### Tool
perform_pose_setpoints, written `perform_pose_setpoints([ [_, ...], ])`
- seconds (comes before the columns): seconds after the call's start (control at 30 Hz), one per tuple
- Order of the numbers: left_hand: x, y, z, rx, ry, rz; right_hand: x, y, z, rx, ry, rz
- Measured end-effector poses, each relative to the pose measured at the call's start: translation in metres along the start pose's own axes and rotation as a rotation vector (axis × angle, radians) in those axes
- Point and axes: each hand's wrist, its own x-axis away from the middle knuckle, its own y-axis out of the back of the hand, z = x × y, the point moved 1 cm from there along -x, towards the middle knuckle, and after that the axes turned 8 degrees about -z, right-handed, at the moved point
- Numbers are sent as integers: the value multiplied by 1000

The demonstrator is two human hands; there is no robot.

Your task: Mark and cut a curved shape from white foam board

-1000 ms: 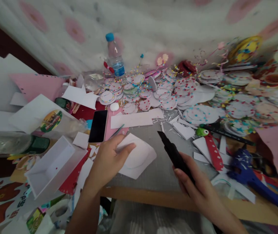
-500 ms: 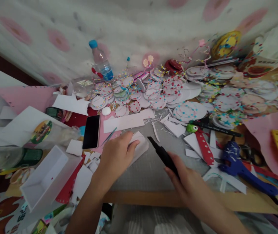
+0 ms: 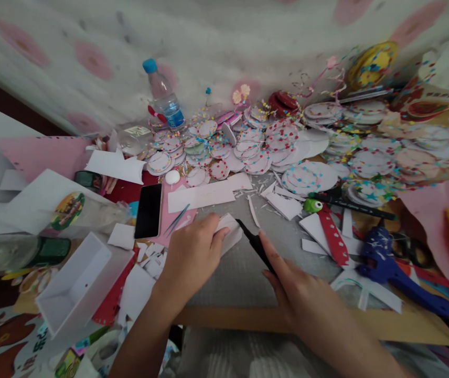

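Observation:
My left hand (image 3: 195,254) is closed on a small white piece of card (image 3: 230,236), thumb on top, holding it over the grey cutting mat (image 3: 224,289). In my right hand (image 3: 291,283) is a black craft knife (image 3: 259,249), its index finger stretched along the handle. The dark blade tip lies at the card's upper right edge; whether it cuts in, I cannot tell. Just beyond sits a long white paper strip (image 3: 203,195). A pair of tweezers (image 3: 177,218) rests on pink paper left of my left hand.
Stacks of decorated white discs (image 3: 309,177) line the back, beside a water bottle (image 3: 165,97). A phone (image 3: 148,211) and a white box (image 3: 77,283) are on the left. A blue glue gun (image 3: 405,283), a green-topped red strip (image 3: 332,236) and paper scraps (image 3: 285,205) lie right.
My right hand has brought the knife left and slightly up, so its tip now meets the card. The right index finger has extended along the handle. My left hand still holds the card.

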Motion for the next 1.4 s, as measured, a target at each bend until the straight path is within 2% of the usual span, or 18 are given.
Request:
perform_pose_setpoints([
  [0.7, 1, -1, -1, 30, -14, -9, 6, -19, 0, 147, -33, 39],
  [1.4, 2, -1, -3, 3, -14, -20, 14, -40, 0, 135, -54, 56],
])
